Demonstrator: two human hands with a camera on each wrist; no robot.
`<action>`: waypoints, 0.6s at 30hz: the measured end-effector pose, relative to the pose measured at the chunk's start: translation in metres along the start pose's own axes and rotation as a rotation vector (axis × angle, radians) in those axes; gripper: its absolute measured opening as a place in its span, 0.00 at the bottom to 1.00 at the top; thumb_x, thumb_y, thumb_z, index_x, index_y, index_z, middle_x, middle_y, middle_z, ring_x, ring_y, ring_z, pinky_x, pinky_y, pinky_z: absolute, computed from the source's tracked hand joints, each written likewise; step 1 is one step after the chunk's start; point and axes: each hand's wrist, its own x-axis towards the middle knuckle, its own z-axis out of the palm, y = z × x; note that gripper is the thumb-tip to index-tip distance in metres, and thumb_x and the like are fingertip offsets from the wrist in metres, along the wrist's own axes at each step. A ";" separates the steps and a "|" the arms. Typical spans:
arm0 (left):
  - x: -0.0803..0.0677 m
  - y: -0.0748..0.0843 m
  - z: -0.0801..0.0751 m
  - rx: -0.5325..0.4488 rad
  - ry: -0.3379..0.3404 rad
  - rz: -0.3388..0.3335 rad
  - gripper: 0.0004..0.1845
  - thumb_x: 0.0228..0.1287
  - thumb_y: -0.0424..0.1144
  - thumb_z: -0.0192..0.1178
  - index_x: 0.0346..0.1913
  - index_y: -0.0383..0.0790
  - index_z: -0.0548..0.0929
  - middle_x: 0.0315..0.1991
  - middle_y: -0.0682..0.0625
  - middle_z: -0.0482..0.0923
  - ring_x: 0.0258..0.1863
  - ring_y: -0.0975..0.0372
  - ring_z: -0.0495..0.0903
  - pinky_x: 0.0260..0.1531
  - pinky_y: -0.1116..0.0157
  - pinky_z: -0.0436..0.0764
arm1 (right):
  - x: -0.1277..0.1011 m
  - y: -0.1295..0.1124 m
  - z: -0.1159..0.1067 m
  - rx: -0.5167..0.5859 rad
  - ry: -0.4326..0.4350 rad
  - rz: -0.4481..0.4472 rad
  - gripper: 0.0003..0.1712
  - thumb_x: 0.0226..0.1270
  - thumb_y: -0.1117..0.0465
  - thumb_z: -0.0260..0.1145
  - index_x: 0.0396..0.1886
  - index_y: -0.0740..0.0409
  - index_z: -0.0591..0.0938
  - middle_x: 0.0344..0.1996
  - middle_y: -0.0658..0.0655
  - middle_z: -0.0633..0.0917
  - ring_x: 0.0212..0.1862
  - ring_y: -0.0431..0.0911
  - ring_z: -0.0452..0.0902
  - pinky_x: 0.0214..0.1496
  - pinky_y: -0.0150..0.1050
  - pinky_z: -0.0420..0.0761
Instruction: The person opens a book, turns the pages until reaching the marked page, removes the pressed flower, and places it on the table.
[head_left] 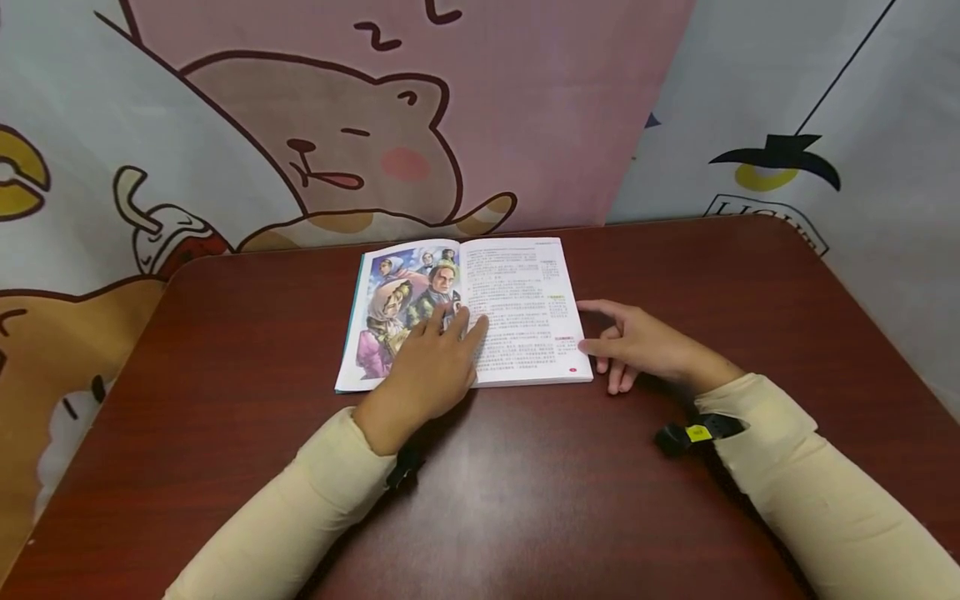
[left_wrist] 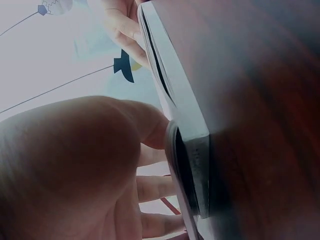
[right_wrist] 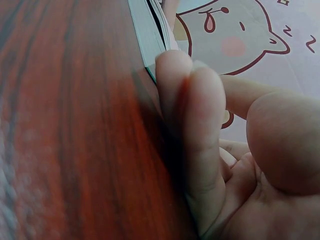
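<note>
An open book (head_left: 517, 333) lies on the table, a colour illustration (head_left: 420, 300) filling most of its left page and printed text its right. My left hand (head_left: 438, 367) rests across the inner fold with its fingers spread over both pages. From the side, the left wrist view shows the thumb and fingers of this hand (left_wrist: 100, 160) against the raised, curved pages. At the book's right edge is my right hand (head_left: 637, 342), thumb and index finger apart at the margin. Its other fingers bend lower, near the book's corner in the right wrist view.
The dark reddish-brown table (head_left: 555, 483) extends around the book on all sides. Behind it hangs a backdrop with a cartoon bear (head_left: 337, 142) and a black lamp drawing (head_left: 780, 158). Black wrist devices (head_left: 678, 437) sit at the cream sleeves (head_left: 810, 467).
</note>
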 end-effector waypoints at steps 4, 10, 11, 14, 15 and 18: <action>0.001 0.000 -0.001 -0.009 -0.023 0.002 0.28 0.71 0.41 0.55 0.72 0.41 0.69 0.70 0.38 0.70 0.72 0.41 0.66 0.67 0.43 0.69 | 0.000 -0.001 0.000 0.002 -0.001 0.007 0.46 0.70 0.57 0.67 0.80 0.49 0.52 0.24 0.60 0.81 0.18 0.51 0.84 0.22 0.49 0.84; 0.002 0.000 -0.003 -0.029 -0.036 0.043 0.27 0.73 0.42 0.53 0.73 0.43 0.68 0.72 0.41 0.68 0.72 0.44 0.65 0.69 0.43 0.65 | -0.001 -0.002 -0.001 0.009 -0.003 0.006 0.46 0.71 0.57 0.66 0.80 0.49 0.52 0.24 0.60 0.81 0.18 0.51 0.84 0.21 0.49 0.84; 0.003 0.000 -0.003 -0.037 -0.034 0.054 0.27 0.74 0.43 0.53 0.74 0.45 0.68 0.72 0.41 0.68 0.72 0.45 0.66 0.70 0.44 0.64 | -0.001 -0.002 -0.001 0.009 -0.004 0.003 0.46 0.71 0.57 0.66 0.80 0.50 0.52 0.24 0.60 0.81 0.18 0.51 0.84 0.21 0.48 0.84; 0.004 0.001 -0.002 -0.058 -0.047 0.088 0.28 0.76 0.50 0.50 0.75 0.50 0.66 0.74 0.42 0.66 0.72 0.46 0.66 0.72 0.43 0.61 | -0.002 -0.003 -0.002 0.010 -0.006 0.006 0.45 0.71 0.57 0.65 0.80 0.50 0.52 0.24 0.60 0.81 0.18 0.51 0.84 0.21 0.48 0.84; 0.004 0.001 -0.002 -0.064 -0.059 0.094 0.29 0.76 0.52 0.49 0.76 0.51 0.65 0.74 0.42 0.65 0.73 0.47 0.66 0.73 0.43 0.59 | -0.002 -0.004 -0.002 0.009 -0.006 0.008 0.44 0.72 0.57 0.65 0.80 0.50 0.52 0.24 0.60 0.81 0.18 0.51 0.84 0.21 0.48 0.84; 0.004 0.001 -0.003 -0.065 -0.084 0.106 0.33 0.74 0.60 0.49 0.77 0.53 0.63 0.75 0.42 0.63 0.73 0.47 0.65 0.74 0.42 0.56 | -0.002 -0.005 -0.001 0.012 -0.002 0.023 0.42 0.74 0.57 0.62 0.80 0.49 0.52 0.23 0.59 0.81 0.18 0.51 0.84 0.22 0.49 0.84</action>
